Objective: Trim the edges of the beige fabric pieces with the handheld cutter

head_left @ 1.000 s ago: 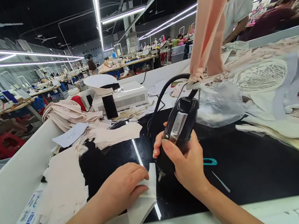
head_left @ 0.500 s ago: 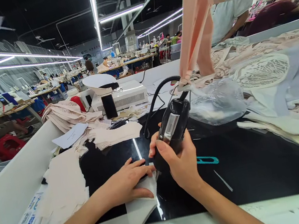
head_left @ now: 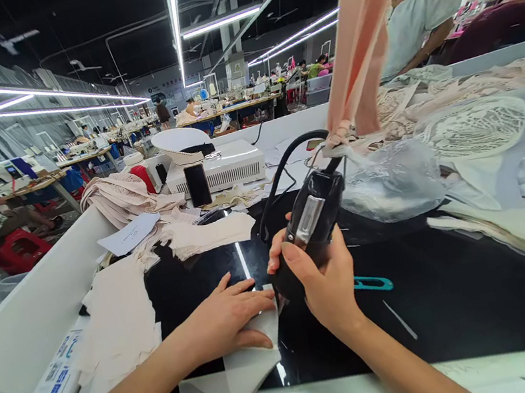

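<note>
My right hand (head_left: 325, 280) is wrapped round a black handheld power tool (head_left: 312, 232) with a silver plate and a black cord, its tip pointed down at a white fabric piece (head_left: 245, 369). My left hand (head_left: 226, 318) lies flat on that white piece, fingers spread, pressing it onto the glossy black table top (head_left: 463, 296). The tool tip sits right beside my left fingertips at the piece's upper edge.
Teal snips (head_left: 372, 283) lie just right of my right hand. Beige fabric pieces (head_left: 121, 316) are stacked to the left, a white machine (head_left: 221, 166) stands behind, and a clear plastic bag (head_left: 392, 180) with lace cloth lies on the right. Another person (head_left: 414, 20) stands across the table holding pink cloth.
My left hand's fingers have spread out flat on the white piece, which has shifted slightly. The tool tip stays beside my left fingertips at the piece's upper edge.
</note>
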`<state>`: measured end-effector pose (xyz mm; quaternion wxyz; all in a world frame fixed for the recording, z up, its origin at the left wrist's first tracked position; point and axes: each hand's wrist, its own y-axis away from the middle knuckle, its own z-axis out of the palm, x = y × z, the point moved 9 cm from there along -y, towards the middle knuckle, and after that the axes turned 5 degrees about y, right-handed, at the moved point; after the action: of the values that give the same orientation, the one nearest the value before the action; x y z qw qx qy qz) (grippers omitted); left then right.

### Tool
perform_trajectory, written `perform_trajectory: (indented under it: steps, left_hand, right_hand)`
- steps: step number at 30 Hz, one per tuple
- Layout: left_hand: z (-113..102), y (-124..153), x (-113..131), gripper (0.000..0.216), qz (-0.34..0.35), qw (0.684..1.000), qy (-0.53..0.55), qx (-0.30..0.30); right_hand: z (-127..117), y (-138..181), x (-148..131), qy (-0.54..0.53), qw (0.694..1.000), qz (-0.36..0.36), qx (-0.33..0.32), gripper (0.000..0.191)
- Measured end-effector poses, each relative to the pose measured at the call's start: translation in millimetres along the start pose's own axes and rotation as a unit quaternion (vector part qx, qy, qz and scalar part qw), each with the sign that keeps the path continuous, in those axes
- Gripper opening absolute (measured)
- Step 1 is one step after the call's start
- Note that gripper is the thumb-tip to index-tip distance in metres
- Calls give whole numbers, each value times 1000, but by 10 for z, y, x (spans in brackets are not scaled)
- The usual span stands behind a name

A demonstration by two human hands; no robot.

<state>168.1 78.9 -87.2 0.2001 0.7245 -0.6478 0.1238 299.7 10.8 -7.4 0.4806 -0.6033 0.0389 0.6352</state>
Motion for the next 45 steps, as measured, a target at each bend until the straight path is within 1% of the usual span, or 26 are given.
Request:
perform_trajectory:
  steps: [6, 13, 20, 26, 31, 37, 42, 45]
  left_hand:
    - [12, 4, -20, 58, 13, 1000, -21, 12]
    - [-8, 13, -4, 57, 11, 999, -29, 13]
    - [-10, 17, -16, 59, 14, 1000, -22, 16]
    - [-38, 23, 6, 68, 7, 1000, -2, 20]
    - [-44, 22, 20, 60, 12, 1000, 2, 22]
    - [-55, 20, 24, 58, 2, 1000, 1, 16]
    - [-53, -4, 31, 56, -5, 1000, 0, 8]
    - [-52, -14, 37, 53, 0, 1000, -2, 9]
  right_hand:
    - [-1, -44, 7, -1, 1000, -7, 14, 36]
    - [55, 8, 17, 9, 1000, -7, 1, 34]
    - [34, 13, 4, 9, 1000, -6, 5, 33]
    - [54, 31, -7, 8, 1000, -1, 0, 31]
    - [61, 45, -15, 11, 1000, 1, 2, 30]
    - [61, 61, -5, 7, 1000, 7, 4, 31]
    - [61, 136, 2, 0, 1000, 15, -9, 35]
    - [59, 170, 15, 5, 1000, 20, -13, 33]
